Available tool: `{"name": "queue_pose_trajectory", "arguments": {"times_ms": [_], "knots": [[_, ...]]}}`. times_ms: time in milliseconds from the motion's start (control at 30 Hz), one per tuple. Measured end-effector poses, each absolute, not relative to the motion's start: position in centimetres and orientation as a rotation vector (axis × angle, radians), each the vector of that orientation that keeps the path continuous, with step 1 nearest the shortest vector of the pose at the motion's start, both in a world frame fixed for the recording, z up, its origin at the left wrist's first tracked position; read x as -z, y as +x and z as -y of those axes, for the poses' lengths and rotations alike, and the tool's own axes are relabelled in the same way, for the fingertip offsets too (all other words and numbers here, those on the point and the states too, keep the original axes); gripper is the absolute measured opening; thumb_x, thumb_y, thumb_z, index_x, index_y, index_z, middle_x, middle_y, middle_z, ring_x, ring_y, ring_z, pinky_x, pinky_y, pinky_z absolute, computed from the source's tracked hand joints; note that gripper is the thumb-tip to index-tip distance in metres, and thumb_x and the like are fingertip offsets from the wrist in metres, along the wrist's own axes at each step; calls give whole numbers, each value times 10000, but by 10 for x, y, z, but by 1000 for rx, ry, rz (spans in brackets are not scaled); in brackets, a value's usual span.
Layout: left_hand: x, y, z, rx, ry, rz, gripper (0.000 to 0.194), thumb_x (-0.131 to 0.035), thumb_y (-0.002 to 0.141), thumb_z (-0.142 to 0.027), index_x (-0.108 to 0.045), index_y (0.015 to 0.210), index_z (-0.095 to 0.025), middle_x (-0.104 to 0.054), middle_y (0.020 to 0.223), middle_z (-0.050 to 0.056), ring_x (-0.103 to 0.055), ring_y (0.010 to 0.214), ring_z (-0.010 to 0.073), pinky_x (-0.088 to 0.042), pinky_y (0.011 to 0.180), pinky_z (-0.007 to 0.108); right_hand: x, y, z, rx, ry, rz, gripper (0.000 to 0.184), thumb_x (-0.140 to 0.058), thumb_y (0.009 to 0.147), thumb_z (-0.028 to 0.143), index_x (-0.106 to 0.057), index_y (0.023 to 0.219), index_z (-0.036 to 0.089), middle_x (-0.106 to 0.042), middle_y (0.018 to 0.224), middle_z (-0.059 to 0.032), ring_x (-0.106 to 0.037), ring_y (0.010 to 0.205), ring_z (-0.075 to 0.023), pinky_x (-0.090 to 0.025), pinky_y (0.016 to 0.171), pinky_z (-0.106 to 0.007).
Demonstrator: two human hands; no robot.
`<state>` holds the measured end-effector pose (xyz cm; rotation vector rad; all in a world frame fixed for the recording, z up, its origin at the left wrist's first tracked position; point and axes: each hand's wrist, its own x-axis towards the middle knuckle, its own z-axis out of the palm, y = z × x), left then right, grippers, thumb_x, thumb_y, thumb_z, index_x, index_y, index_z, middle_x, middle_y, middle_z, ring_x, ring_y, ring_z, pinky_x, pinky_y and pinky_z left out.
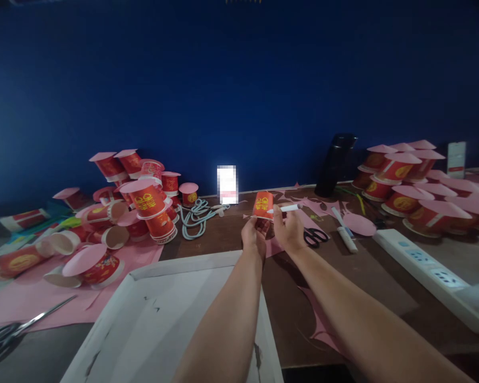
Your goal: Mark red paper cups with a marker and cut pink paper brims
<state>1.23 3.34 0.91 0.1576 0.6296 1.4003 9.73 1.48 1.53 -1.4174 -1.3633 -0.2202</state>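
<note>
My left hand (254,236) is closed around a small red paper cup (262,204) with gold print, holding it up over the brown table (383,276). My right hand (288,230) pinches a white glue stick or pen (285,209) whose tip touches the cup's side. Both arms stretch forward from the bottom of the head view. Black scissors (313,236) lie just right of my right hand.
A heap of red cups with pink paper lids (143,199) lies at the left on pink paper (32,298). More lidded cups (407,181) are stacked at the right. A white tray (163,330), a power strip (427,266), a cable (197,215), scissors (19,327) and a dark bottle (335,165) surround me.
</note>
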Motion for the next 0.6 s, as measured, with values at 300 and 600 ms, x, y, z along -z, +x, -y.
{"name": "queue_pose_trajectory", "arguments": {"times_ms": [300,600], "knots": [[-12,11,-32,-1406,129,-614,110,-518,790,-95,-586,710,-127,-626,669,51,-605,593,111,-500,671,250,-16,96,-13,213,-1415,1369,317,-393,923,433,-589,893,185,-675,856,-93,-611,831,-235,-454,779,-367],[-14,10,-32,-1408,115,-598,139,-500,808,-90,-586,702,-117,-615,642,46,-600,574,108,-504,661,248,-14,96,-14,205,-1442,1367,334,-391,919,440,-595,903,175,-683,867,-100,-609,830,-243,-447,779,-372]]}}
